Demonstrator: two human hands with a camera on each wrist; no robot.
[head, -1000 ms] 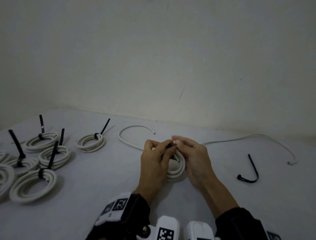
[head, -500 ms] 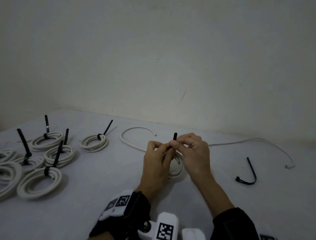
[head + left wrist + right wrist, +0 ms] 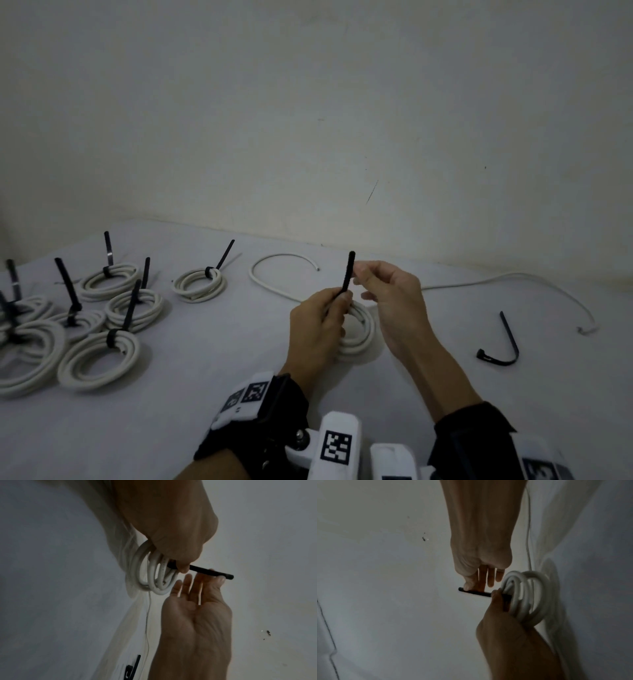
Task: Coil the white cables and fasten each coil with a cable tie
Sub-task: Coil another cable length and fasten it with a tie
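My left hand [image 3: 337, 303] grips a small white cable coil [image 3: 359, 337] standing on the grey surface, with fingers and thumb closed where a black cable tie [image 3: 348, 274] wraps it. The tie's tail points straight up out of that grip. My right hand [image 3: 363, 274] sits just right of the tail and pinches it near the tip between thumb and nearly straight fingers. The left wrist view shows the coil [image 3: 154, 580] under the left hand and the tie [image 3: 205, 571] crossing the right fingertips. The right wrist view shows the thumb on the tie [image 3: 477, 593] beside the coil [image 3: 527, 599].
Several tied coils [image 3: 102, 353] with upright black tails lie at the left, one more [image 3: 198, 284] nearer the middle. Loose white cable curves behind the hands [image 3: 284, 256] and trails to the right [image 3: 513, 275]. A spare bent black tie [image 3: 507, 342] lies at the right. A wall is close behind.
The tie's tail now stands much longer above my left hand. My right hand has slid up and to the right along it, and its fingers have straightened.
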